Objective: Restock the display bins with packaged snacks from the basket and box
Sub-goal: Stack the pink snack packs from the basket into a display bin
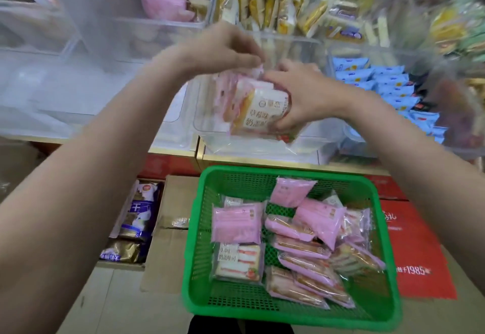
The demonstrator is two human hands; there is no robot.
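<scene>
Both hands are raised over a clear display bin (pixel 207 134) at mid-frame. My right hand (pixel 304 94) grips a stack of pink-and-white strawberry sandwich packs (pixel 257 110) from the right side. My left hand (pixel 225 50) pinches the pink top edges of the same packs from above. The packs stand upright inside the bin's front. Below, a green plastic basket (pixel 199 241) holds several more pink sandwich packs (pixel 236 224), lying flat and overlapping.
An open cardboard box (pixel 162 257) with blue-and-gold snack packs (pixel 139 215) sits left of the basket. Red cartons (pixel 420 249) lie to the right. Neighbouring clear bins hold blue packs (pixel 388 84) at right and yellow sandwich packs (pixel 265 5) above. Bins at left look nearly bare.
</scene>
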